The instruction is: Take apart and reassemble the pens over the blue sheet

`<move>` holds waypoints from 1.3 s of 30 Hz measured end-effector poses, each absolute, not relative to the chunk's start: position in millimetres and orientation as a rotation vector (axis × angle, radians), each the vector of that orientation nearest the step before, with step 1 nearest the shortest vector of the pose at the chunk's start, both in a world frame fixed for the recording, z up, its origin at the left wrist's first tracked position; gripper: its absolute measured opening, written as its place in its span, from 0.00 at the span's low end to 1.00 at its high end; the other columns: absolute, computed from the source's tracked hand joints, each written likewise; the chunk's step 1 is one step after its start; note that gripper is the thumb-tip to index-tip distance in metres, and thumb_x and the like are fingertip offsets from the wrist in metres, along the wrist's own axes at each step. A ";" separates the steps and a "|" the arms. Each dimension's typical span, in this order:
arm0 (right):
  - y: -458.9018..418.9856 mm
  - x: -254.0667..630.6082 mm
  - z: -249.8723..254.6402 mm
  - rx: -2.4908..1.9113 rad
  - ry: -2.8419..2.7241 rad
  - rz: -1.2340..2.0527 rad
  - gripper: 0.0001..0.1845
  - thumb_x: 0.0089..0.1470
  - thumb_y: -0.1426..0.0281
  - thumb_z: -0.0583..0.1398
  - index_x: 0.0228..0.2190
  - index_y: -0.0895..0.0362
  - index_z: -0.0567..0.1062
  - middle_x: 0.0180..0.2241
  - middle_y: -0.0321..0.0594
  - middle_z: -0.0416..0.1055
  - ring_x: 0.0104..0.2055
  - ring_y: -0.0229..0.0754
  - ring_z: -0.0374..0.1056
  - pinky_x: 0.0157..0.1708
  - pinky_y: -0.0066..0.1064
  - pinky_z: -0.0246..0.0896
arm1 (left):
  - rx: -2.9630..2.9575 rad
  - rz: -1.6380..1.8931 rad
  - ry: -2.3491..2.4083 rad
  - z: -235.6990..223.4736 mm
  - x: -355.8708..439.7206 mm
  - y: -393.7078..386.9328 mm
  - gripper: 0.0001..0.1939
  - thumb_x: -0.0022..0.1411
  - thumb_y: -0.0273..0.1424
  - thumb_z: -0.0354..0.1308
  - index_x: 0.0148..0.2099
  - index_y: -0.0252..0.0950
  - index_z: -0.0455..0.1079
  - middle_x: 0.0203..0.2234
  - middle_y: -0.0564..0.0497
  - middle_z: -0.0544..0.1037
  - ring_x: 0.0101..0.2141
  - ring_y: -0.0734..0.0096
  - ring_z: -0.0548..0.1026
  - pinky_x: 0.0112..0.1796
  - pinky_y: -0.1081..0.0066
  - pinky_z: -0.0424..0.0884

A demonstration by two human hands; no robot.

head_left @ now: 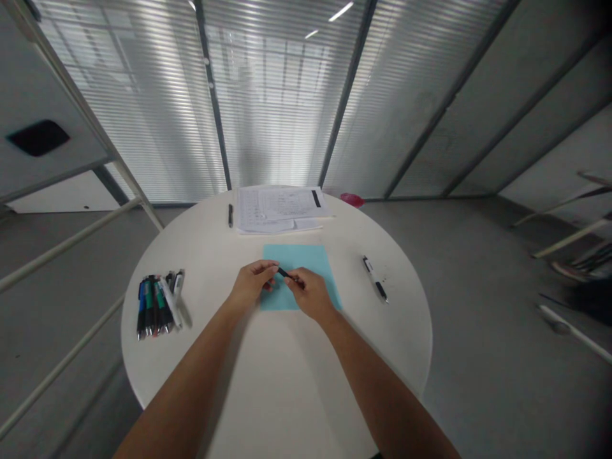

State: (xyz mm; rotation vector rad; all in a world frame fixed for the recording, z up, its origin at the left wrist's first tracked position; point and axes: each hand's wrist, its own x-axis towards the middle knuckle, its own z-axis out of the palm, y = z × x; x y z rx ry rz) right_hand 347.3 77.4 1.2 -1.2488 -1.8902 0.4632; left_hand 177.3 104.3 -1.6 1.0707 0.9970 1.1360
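Over a light blue sheet point(306, 255), both hands meet at a short, slim black pen or pen part point(283, 272). My right hand point(312, 293) is closed around it, with thumb and fingers pinching its dark body. The fingertips of my left hand point(252, 285) pinch its other end; what lies inside those fingers is mostly hidden. To the right, a white pen with a black grip point(374, 278) lies on the table by itself. A row of several pens point(155, 305), with blue, green, black and white parts, lies at the left.
The round white table point(268, 382) bears stacked printed papers point(277, 210) at its far edge, with a dark pen point(230, 215) beside them. Small dark specks sit near the right-hand pen. A pale metal frame point(95, 223) stands left of the table, and chair legs point(564, 239) show far right.
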 end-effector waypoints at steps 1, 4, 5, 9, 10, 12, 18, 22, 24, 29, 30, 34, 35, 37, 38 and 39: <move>77.3 347.4 1.8 -1.238 -1.892 0.451 0.07 0.57 0.68 0.57 0.33 0.55 0.75 0.28 0.37 0.72 0.30 0.38 0.67 0.32 0.28 0.59 | 1.075 1.132 0.998 -1.4 177.1 104.2 0.19 0.49 0.38 0.66 0.40 0.30 0.76 0.26 0.49 0.74 0.23 0.76 0.69 0.21 0.76 0.66; 76.7 347.2 2.2 -1.230 -1.891 0.425 0.06 0.56 0.69 0.57 0.33 0.55 0.75 0.28 0.38 0.72 0.31 0.38 0.67 0.32 0.28 0.59 | 1.078 1.126 0.999 -1.0 177.3 103.8 0.20 0.49 0.38 0.66 0.41 0.30 0.76 0.24 0.49 0.73 0.23 0.76 0.69 0.21 0.76 0.65; 76.5 347.1 1.7 -1.236 -1.885 0.422 0.06 0.56 0.69 0.57 0.33 0.55 0.75 0.28 0.38 0.72 0.30 0.39 0.67 0.31 0.28 0.59 | 1.075 1.127 1.002 -0.8 177.5 103.6 0.20 0.48 0.39 0.66 0.40 0.30 0.76 0.24 0.50 0.73 0.23 0.76 0.68 0.21 0.76 0.65; 76.3 346.7 -1.2 -1.258 -1.871 0.399 0.05 0.55 0.70 0.58 0.34 0.55 0.75 0.30 0.39 0.72 0.31 0.39 0.67 0.32 0.29 0.60 | 1.063 1.143 1.023 -0.1 179.1 102.9 0.19 0.47 0.39 0.67 0.37 0.31 0.76 0.22 0.51 0.72 0.22 0.76 0.68 0.21 0.76 0.65; 76.4 346.6 -1.7 -1.262 -1.872 0.383 0.05 0.55 0.70 0.58 0.34 0.55 0.74 0.31 0.39 0.72 0.32 0.39 0.67 0.33 0.29 0.61 | 1.064 1.147 1.030 -0.1 179.7 102.8 0.18 0.47 0.39 0.67 0.37 0.31 0.75 0.21 0.51 0.72 0.22 0.76 0.68 0.21 0.76 0.64; 76.7 346.7 -2.0 -1.273 -1.881 0.351 0.04 0.55 0.70 0.58 0.34 0.55 0.74 0.32 0.39 0.71 0.34 0.40 0.67 0.35 0.30 0.61 | 1.067 1.155 1.045 -0.4 180.7 102.5 0.18 0.46 0.40 0.67 0.35 0.31 0.75 0.19 0.52 0.71 0.20 0.77 0.67 0.20 0.76 0.64; 76.9 347.9 -1.5 -1.254 -1.926 0.301 0.05 0.56 0.69 0.58 0.36 0.53 0.74 0.34 0.40 0.71 0.38 0.41 0.67 0.40 0.32 0.62 | 1.094 1.166 1.088 -0.4 182.4 100.9 0.18 0.48 0.43 0.66 0.31 0.32 0.72 0.17 0.53 0.70 0.19 0.77 0.66 0.20 0.76 0.64; 76.2 348.9 -1.0 -1.232 -1.929 0.320 0.07 0.58 0.68 0.57 0.38 0.53 0.74 0.36 0.41 0.72 0.40 0.42 0.67 0.42 0.33 0.62 | 1.088 1.164 1.086 1.2 181.3 99.5 0.17 0.48 0.42 0.66 0.31 0.32 0.73 0.18 0.53 0.70 0.19 0.77 0.66 0.21 0.75 0.64; 76.1 349.2 -0.7 -1.214 -1.922 0.374 0.08 0.59 0.66 0.57 0.39 0.53 0.75 0.35 0.40 0.72 0.38 0.41 0.68 0.40 0.33 0.62 | 1.072 1.161 1.047 0.7 180.2 99.4 0.17 0.48 0.40 0.66 0.34 0.32 0.74 0.20 0.52 0.71 0.21 0.76 0.68 0.22 0.75 0.65; 77.1 349.7 0.0 -1.161 -1.964 0.486 0.15 0.63 0.65 0.51 0.45 0.51 0.74 0.37 0.40 0.72 0.40 0.41 0.68 0.40 0.32 0.62 | 1.015 1.175 0.948 -2.9 178.3 99.3 0.18 0.48 0.38 0.66 0.40 0.32 0.76 0.24 0.51 0.73 0.25 0.75 0.69 0.23 0.75 0.65; 77.2 349.8 0.2 -1.155 -1.966 0.499 0.15 0.63 0.64 0.51 0.46 0.51 0.74 0.38 0.40 0.72 0.40 0.41 0.67 0.40 0.33 0.62 | 1.015 1.173 0.940 -3.2 178.1 98.9 0.18 0.49 0.37 0.66 0.40 0.32 0.76 0.24 0.50 0.72 0.25 0.75 0.69 0.23 0.75 0.65; 76.7 349.5 2.2 -1.122 -1.951 0.520 0.16 0.63 0.64 0.50 0.43 0.53 0.75 0.34 0.41 0.71 0.36 0.41 0.67 0.38 0.32 0.61 | 1.022 1.145 0.924 -1.4 178.0 96.1 0.18 0.50 0.37 0.65 0.42 0.32 0.76 0.22 0.51 0.71 0.23 0.76 0.67 0.21 0.76 0.63; 76.5 349.3 2.9 -1.114 -1.947 0.518 0.15 0.63 0.64 0.50 0.42 0.53 0.75 0.33 0.40 0.71 0.36 0.41 0.66 0.37 0.32 0.60 | 1.018 1.139 0.918 -0.4 178.0 95.2 0.18 0.50 0.37 0.65 0.42 0.32 0.76 0.21 0.52 0.70 0.23 0.76 0.67 0.21 0.76 0.62; 76.4 348.9 4.2 -1.105 -1.941 0.513 0.15 0.63 0.64 0.51 0.39 0.54 0.75 0.32 0.40 0.70 0.34 0.40 0.65 0.36 0.31 0.59 | 1.001 1.134 0.895 2.0 178.5 93.6 0.19 0.49 0.37 0.66 0.43 0.32 0.75 0.22 0.52 0.70 0.23 0.77 0.67 0.20 0.77 0.61; 76.5 348.8 4.8 -1.104 -1.938 0.513 0.15 0.63 0.64 0.51 0.37 0.55 0.75 0.31 0.40 0.69 0.34 0.40 0.65 0.35 0.31 0.59 | 0.993 1.131 0.884 3.2 179.0 92.9 0.19 0.49 0.37 0.66 0.43 0.32 0.75 0.22 0.52 0.70 0.23 0.77 0.67 0.20 0.77 0.61; 76.6 348.7 5.3 -1.106 -1.936 0.513 0.15 0.63 0.64 0.50 0.36 0.55 0.75 0.30 0.40 0.69 0.33 0.40 0.65 0.35 0.31 0.59 | 0.991 1.123 0.874 4.3 179.7 92.2 0.20 0.48 0.37 0.66 0.43 0.32 0.75 0.22 0.52 0.70 0.23 0.77 0.66 0.20 0.77 0.60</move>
